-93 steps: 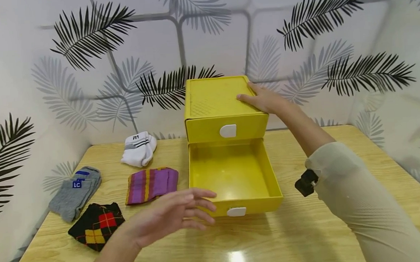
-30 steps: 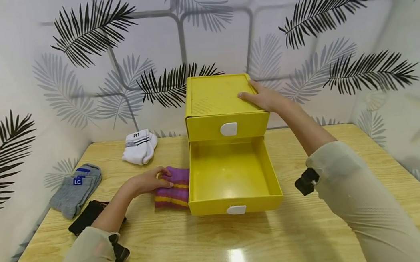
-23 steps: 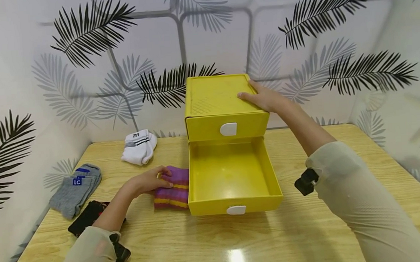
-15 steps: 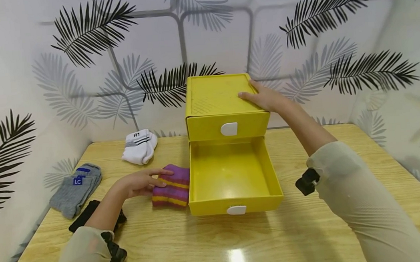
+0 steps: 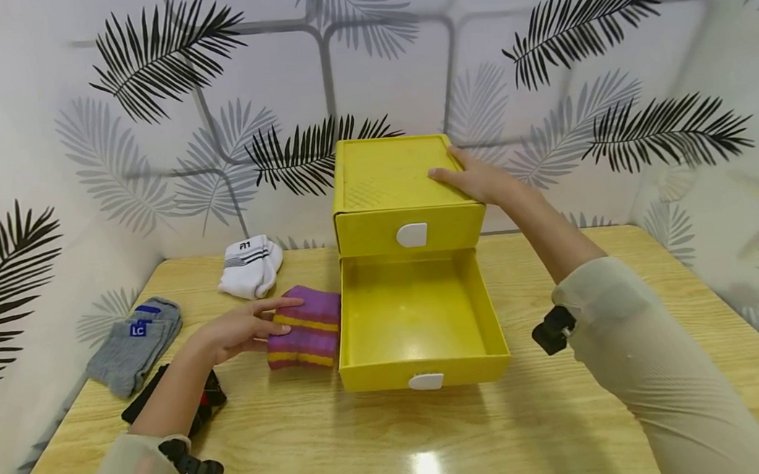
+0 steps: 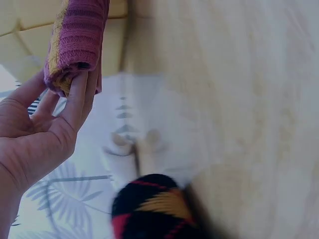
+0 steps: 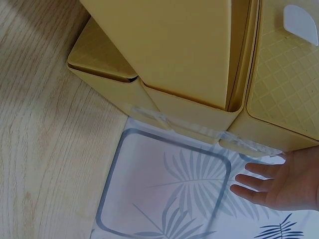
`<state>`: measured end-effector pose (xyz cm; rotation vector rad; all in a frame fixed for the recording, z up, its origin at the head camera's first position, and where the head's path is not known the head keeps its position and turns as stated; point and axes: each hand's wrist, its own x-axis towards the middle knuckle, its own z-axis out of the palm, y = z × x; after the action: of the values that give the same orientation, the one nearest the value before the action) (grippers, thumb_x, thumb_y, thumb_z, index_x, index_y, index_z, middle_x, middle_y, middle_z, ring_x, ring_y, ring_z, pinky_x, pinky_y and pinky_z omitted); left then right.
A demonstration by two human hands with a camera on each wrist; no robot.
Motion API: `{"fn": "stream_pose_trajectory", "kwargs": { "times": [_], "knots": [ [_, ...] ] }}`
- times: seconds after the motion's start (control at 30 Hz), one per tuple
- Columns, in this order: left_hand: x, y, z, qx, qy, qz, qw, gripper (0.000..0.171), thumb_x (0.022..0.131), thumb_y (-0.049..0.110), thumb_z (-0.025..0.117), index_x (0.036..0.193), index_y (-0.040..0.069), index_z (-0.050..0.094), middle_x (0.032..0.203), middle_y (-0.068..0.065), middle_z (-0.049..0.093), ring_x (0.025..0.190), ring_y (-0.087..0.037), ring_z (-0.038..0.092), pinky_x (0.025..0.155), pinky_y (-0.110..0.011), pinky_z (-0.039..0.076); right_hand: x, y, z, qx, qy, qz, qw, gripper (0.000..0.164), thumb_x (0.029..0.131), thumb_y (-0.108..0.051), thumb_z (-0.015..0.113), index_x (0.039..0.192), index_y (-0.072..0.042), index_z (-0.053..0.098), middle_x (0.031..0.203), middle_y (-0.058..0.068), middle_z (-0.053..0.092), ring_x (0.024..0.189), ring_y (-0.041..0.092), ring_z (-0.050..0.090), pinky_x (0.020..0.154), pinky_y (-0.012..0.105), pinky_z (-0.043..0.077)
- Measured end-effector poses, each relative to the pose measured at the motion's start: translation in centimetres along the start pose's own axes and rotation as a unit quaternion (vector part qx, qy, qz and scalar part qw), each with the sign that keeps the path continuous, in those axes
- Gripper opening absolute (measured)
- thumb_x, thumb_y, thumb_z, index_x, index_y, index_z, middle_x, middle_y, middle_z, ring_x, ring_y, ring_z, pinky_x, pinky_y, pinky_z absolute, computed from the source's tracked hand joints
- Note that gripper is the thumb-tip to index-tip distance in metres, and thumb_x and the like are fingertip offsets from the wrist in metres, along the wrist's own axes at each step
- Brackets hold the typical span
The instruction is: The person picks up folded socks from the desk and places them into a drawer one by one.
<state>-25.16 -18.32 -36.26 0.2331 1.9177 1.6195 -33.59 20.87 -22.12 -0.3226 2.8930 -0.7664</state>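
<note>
My left hand (image 5: 238, 334) holds the left edge of folded purple socks with yellow stripes (image 5: 307, 328), beside the yellow drawer's left wall. The left wrist view shows my fingers around the end of the purple sock bundle (image 6: 79, 42), which is raised off the table. My right hand (image 5: 477, 178) rests on the right edge of the yellow drawer unit (image 5: 395, 171), thumb on top. In the right wrist view, my right-hand fingers (image 7: 256, 183) are straight along its side. The pulled-out drawer (image 5: 417, 311) has nothing in it.
White socks (image 5: 251, 268) lie at the table's back left. Grey socks (image 5: 135, 346) lie at the left edge, with black argyle socks (image 5: 212, 403) partly hidden under my left forearm. A patterned wall (image 5: 214, 95) stands behind the wooden table (image 5: 288, 445).
My left hand came down from before the drawer to the purple socks and gripped them. They shifted right against the drawer, then slightly up and left. My right hand stayed put.
</note>
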Motion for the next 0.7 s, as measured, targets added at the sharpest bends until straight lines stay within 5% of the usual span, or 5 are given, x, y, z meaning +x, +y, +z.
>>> {"fn": "stream_pose_trajectory", "kwargs": {
  "times": [0.37,0.7],
  "knots": [
    [-3.9,3.4,0.7,0.008,0.031,0.075,0.9967,0.060,0.091,0.012,0.058,0.143,0.004,0.030,0.133,-0.023,0.036,0.106,-0.028,0.052,0.086,-0.040,0.046,0.0,-0.2,0.0,0.002,-0.004,0.006,1.000,0.081,0.092,-0.058,0.033,0.148,-0.014,-0.006,0.150,0.020,0.005,0.134,0.040,0.008,0.105,0.053,0.009],
    [-6.4,5.9,2.2,-0.008,0.028,0.110,0.9935,0.055,0.092,0.012,0.057,0.142,0.009,0.034,0.134,-0.021,0.032,0.111,-0.031,0.047,0.089,-0.039,0.044,0.1,-0.1,0.0,0.006,-0.006,0.004,1.000,0.080,0.093,-0.056,0.033,0.148,-0.013,-0.006,0.150,0.022,0.005,0.134,0.040,0.008,0.105,0.053,0.009]
  ]
}}
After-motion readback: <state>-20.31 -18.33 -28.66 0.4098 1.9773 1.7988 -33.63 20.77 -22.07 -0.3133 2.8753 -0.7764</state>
